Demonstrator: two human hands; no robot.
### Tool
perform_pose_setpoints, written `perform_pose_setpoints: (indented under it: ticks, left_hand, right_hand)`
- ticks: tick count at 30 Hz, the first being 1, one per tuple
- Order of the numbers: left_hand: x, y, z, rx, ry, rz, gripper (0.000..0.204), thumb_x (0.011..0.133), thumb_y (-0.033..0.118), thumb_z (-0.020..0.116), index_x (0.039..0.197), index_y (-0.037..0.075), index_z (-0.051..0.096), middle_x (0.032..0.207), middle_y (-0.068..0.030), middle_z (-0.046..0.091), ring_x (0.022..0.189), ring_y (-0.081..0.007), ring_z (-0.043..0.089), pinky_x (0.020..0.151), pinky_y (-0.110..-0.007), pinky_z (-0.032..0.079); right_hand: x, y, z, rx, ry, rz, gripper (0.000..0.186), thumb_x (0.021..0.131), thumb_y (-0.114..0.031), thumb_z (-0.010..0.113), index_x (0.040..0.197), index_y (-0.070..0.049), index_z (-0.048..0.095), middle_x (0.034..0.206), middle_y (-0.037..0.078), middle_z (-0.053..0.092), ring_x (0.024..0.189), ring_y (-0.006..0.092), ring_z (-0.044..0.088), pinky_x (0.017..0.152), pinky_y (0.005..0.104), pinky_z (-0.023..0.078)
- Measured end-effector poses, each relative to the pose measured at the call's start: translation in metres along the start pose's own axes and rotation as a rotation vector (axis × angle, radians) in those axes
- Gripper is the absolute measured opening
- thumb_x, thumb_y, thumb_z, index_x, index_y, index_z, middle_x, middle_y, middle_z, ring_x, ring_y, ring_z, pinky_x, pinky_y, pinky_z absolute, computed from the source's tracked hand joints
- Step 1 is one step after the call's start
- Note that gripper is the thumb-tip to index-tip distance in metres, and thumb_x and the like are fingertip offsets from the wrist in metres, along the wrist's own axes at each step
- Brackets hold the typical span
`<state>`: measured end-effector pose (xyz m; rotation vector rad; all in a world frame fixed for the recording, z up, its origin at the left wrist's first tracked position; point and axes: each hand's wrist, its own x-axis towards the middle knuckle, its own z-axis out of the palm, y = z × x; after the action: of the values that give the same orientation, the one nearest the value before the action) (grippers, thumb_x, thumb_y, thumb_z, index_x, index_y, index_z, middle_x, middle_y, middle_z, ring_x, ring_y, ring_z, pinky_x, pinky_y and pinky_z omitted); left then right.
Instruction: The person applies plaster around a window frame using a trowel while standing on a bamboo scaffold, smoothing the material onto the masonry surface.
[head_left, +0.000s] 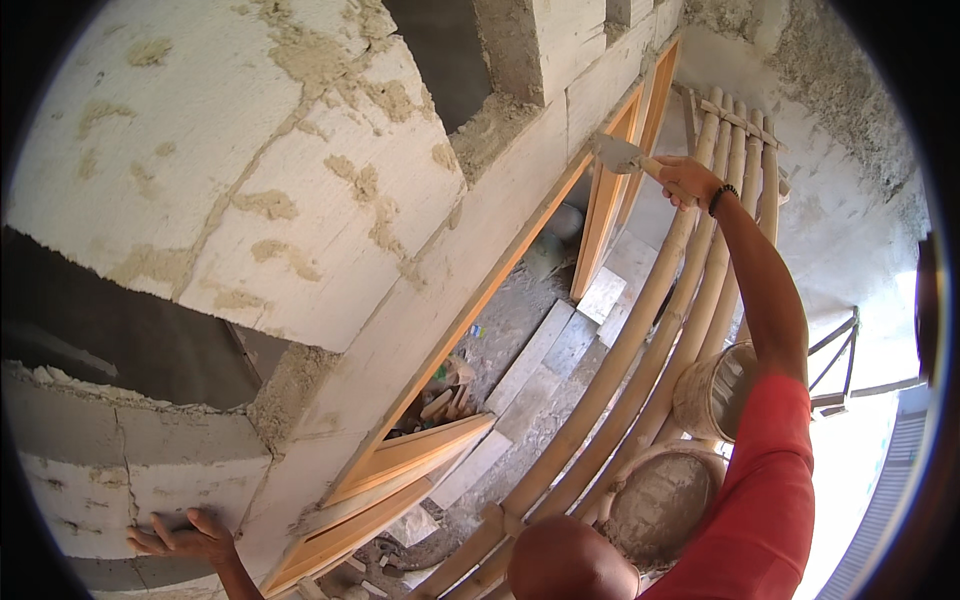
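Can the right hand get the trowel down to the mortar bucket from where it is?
Probably yes. The right hand holds the trowel out at the wall; the mortar bucket sits open on the bamboo scaffold below, nothing between.

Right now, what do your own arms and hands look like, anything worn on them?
Both hands are bare, no gloves. The right hand has a dark beaded bracelet at the wrist, and a red short sleeve covers the upper arm; the forearm is uncovered. The left hand shows no band or sleeve in view.

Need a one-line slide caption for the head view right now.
Left hand flat against a block wall, right hand holding a trowel above bamboo scaffolding with two mortar buckets.
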<state>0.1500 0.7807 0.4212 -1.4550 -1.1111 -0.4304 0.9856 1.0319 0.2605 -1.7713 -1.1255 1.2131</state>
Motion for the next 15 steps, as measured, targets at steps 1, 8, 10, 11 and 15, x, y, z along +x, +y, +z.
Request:
perform_pose_setpoints:
  ticks: [1,8,10,11,15]
  left_hand:
    - [-0.001,0.000,0.001,-0.002,0.004,0.002,0.053,0.101,0.041,0.048,0.141,0.007,0.036,0.158,-0.0215,0.018,0.146,-0.0453,0.011,0.112,-0.065,0.017]
    - [-0.001,0.002,-0.002,-0.012,0.015,-0.009,0.052,0.102,0.039,0.050,0.140,0.006,0.039,0.157,-0.0216,0.019,0.144,-0.0453,0.016,0.111,-0.064,0.023]
    - [0.001,0.003,-0.003,-0.008,0.011,-0.003,0.052,0.102,0.039,0.051,0.140,0.006,0.039,0.158,-0.0217,0.018,0.144,-0.0451,0.016,0.111,-0.063,0.023]
    - [0.001,0.004,-0.002,-0.012,0.008,-0.005,0.052,0.102,0.039,0.051,0.140,0.006,0.039,0.158,-0.0217,0.018,0.144,-0.0450,0.016,0.111,-0.063,0.023]
    - [0.000,0.007,-0.004,0.001,0.007,-0.021,0.052,0.102,0.039,0.051,0.140,0.006,0.039,0.158,-0.0219,0.019,0.145,-0.0448,0.016,0.111,-0.063,0.023]
  right_hand:
    - [-0.010,-0.003,0.012,-0.012,-0.020,-0.001,0.056,0.088,-0.021,0.057,0.142,-0.008,0.052,0.070,0.004,0.057,0.048,0.0099,0.054,0.040,0.0259,0.044]
    - [-0.082,-0.035,0.091,-0.097,-0.067,0.021,0.052,0.092,-0.018,0.052,0.143,-0.007,0.051,0.067,0.004,0.056,0.046,0.0095,0.052,0.037,0.0255,0.041]
    - [-0.109,-0.043,0.122,-0.137,-0.052,0.031,0.052,0.092,-0.017,0.052,0.143,-0.007,0.051,0.068,0.004,0.056,0.046,0.0101,0.052,0.038,0.0256,0.042]
    - [-0.125,-0.044,0.132,-0.162,-0.039,0.039,0.052,0.092,-0.017,0.053,0.143,-0.008,0.051,0.068,0.004,0.057,0.046,0.0103,0.053,0.038,0.0256,0.043]
    - [-0.184,-0.043,0.165,-0.204,-0.314,0.067,0.053,0.087,-0.012,0.058,0.140,-0.007,0.053,0.064,0.004,0.058,0.046,0.0108,0.054,0.038,0.0270,0.044]
